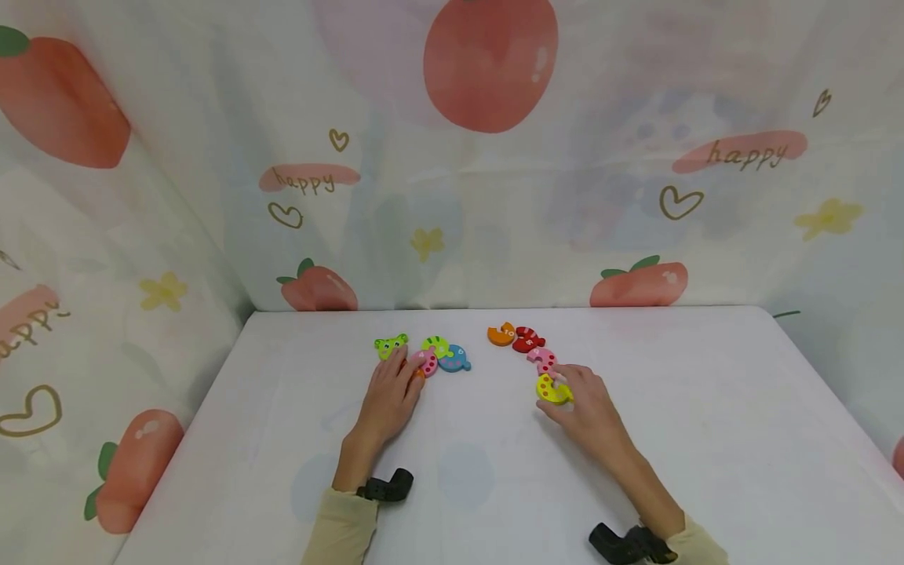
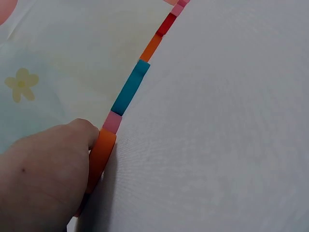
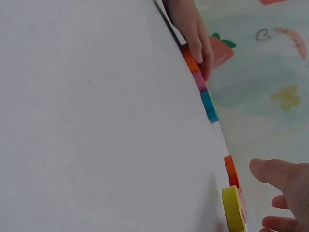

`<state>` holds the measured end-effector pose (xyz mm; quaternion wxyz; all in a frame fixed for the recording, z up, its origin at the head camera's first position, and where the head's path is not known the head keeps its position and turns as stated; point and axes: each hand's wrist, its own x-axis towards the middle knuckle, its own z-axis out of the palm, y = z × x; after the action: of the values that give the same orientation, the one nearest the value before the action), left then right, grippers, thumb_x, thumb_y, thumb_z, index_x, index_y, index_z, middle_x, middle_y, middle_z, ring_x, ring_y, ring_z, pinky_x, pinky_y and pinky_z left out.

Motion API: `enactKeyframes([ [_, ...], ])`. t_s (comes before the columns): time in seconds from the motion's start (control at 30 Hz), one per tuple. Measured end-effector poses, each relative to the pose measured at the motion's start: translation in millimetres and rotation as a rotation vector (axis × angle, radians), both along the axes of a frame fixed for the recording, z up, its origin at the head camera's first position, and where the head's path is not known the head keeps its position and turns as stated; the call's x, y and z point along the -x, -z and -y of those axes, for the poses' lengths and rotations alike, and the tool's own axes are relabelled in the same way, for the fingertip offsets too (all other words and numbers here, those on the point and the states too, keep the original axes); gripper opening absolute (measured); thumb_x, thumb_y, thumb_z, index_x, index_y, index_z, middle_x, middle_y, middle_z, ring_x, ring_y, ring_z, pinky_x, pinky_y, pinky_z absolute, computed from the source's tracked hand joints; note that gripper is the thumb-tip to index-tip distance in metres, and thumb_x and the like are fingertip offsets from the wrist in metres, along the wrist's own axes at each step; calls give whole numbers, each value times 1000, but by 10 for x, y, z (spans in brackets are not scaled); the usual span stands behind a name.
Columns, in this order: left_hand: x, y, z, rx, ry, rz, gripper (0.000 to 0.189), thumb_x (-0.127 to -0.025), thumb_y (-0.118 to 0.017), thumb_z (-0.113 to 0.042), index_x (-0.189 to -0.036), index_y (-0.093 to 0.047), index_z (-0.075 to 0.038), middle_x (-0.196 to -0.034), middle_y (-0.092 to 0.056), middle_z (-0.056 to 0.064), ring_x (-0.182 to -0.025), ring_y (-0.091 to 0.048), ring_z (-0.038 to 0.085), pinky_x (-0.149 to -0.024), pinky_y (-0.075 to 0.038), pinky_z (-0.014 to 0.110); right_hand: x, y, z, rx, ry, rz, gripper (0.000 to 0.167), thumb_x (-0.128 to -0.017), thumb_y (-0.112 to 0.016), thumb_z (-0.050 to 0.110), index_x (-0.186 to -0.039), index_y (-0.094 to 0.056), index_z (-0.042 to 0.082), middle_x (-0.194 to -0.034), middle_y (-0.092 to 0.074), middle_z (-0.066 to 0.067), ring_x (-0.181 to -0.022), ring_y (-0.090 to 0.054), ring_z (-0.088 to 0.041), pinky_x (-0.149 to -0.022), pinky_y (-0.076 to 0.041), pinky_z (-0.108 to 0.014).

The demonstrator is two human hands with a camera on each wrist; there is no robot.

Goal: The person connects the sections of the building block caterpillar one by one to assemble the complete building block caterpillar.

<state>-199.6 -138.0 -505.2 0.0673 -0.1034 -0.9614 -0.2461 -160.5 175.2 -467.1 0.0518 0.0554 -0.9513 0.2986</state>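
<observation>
In the head view, my left hand [image 1: 387, 396] rests over a cluster of flat, painted puzzle pieces, its fingers stretched out. Around its fingertips lie a green animal-face piece [image 1: 386, 346], a pink dotted piece [image 1: 428, 365], a lime striped piece [image 1: 436, 344] and a blue piece [image 1: 455, 359]. An orange piece [image 2: 103, 153] sits against this hand, mostly covered from above. My right hand [image 1: 592, 412] hovers around a yellow dotted piece [image 1: 549, 390], thumb and fingers spread; the right wrist view shows its thumb [image 3: 273, 171] apart from that piece.
A curved row runs up from the yellow piece: pink [image 1: 542, 359], red [image 1: 526, 340] and orange [image 1: 501, 336]. A gap separates this row from the left cluster. The white table [image 1: 452, 439] meets a printed curtain [image 1: 487, 220] behind. Both wrists carry black devices.
</observation>
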Motion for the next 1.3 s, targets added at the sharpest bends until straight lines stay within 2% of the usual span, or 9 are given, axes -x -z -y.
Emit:
enactKeyframes([
  [0.13,7,-8,-7,6,-5,9,41,-101,-47,-31,-141,-51,-21,-159,-31,9,-150,-23,26,-124,-17,47,8,16,-97,40,22,34,66,-83,-76,26,-138,-47,3,-137,-47,-24,-126,-45,-41,-93,-52,-57],
  [0.33,7,-33,-26,-11,-10,17,41,-101,-47,-30,-141,-51,-21,-159,-31,9,-150,-23,26,-124,-17,48,21,78,-128,66,11,65,64,-85,-73,28,-138,-48,2,-136,-48,-24,-125,-46,-41,-97,-49,-58],
  [0.57,10,-27,-31,-16,-9,9,40,-101,-48,-30,-140,-52,-21,-159,-32,9,-150,-24,26,-124,-17,48,23,112,-123,41,11,57,54,-85,-73,25,-131,-56,4,-133,-51,-24,-123,-48,-41,-96,-49,-59],
  [0.87,-6,-36,-21,-10,2,-9,40,-101,-49,-29,-139,-53,-18,-157,-33,13,-149,-26,29,-123,-19,49,22,121,-124,30,24,72,50,-85,-73,24,-129,-58,3,-132,-52,-24,-122,-49,-41,-96,-50,-57],
  [1.3,-8,-22,-13,-11,-12,14,41,-101,-47,-31,-141,-51,-20,-159,-31,9,-150,-24,26,-124,-17,48,27,123,-143,27,6,49,44,-85,-72,21,-124,-62,2,-129,-54,-23,-120,-50,-40,-95,-51,-56],
])
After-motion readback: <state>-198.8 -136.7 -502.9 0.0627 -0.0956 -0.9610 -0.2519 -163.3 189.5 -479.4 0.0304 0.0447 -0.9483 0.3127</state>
